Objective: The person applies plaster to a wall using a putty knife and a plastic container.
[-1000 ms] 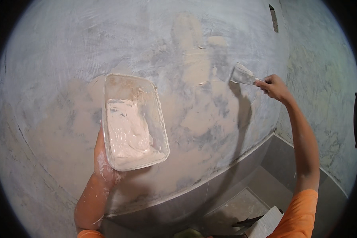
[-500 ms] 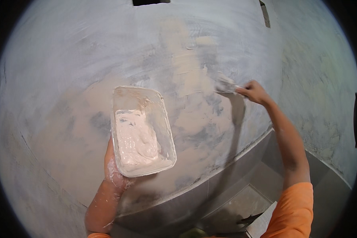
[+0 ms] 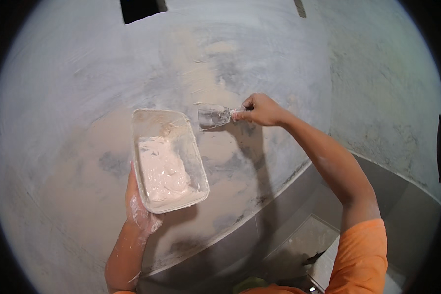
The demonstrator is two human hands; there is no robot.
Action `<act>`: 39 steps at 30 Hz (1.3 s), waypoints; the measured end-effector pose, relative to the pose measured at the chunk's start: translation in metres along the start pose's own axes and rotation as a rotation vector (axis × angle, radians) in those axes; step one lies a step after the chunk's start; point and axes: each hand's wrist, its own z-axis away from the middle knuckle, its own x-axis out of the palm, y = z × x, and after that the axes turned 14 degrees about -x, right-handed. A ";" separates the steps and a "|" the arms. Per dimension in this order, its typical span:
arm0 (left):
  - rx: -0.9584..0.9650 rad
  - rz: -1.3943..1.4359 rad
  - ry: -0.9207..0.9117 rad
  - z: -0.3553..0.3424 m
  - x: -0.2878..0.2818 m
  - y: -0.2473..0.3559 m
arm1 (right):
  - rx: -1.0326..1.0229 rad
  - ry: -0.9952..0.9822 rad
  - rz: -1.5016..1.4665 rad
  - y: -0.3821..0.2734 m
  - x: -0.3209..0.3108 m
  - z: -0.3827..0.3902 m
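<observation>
My left hand [image 3: 139, 208], smeared with white paste, supports a rectangular plastic tub [image 3: 197, 164] from beneath and its left side. Inside the tub lies a thick pinkish-white filler paste [image 3: 161, 171], with more smeared on its walls. My right hand [image 3: 262, 110] is closed round the handle of a putty knife [image 3: 214, 116]. The knife's wide, paste-streaked blade lies at the wall [image 3: 98, 73], just right of the tub's upper rim. Beige filler patches [image 3: 201, 81] cover the wall above and below the blade.
A dark square opening [image 3: 141, 10] is at the top of the wall, and a narrow slot [image 3: 300, 8] is farther right. The wall meets another wall [image 3: 377, 88] at a corner on the right. Grey tiles [image 3: 240, 235] run along the lower edge, with a pale object [image 3: 326, 264] below.
My right hand has swept the putty knife leftward across the wall, toward the tub. The tub has shifted slightly left in view, and the wall features have moved left as well.
</observation>
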 end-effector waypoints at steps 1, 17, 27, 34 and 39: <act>0.001 0.002 0.024 0.004 -0.004 0.000 | -0.018 -0.014 -0.035 0.013 -0.002 -0.005; -0.044 0.115 0.257 -0.008 0.003 -0.002 | -0.050 0.074 -0.052 0.007 -0.012 -0.004; 0.212 -0.322 0.135 -0.003 -0.023 -0.005 | 0.365 0.228 0.004 0.149 -0.071 0.067; 0.235 -0.234 0.067 -0.003 -0.003 -0.008 | 0.287 0.277 0.004 0.077 -0.061 0.086; -0.011 0.042 0.170 0.001 0.020 0.006 | -0.016 0.117 0.020 -0.036 0.018 0.018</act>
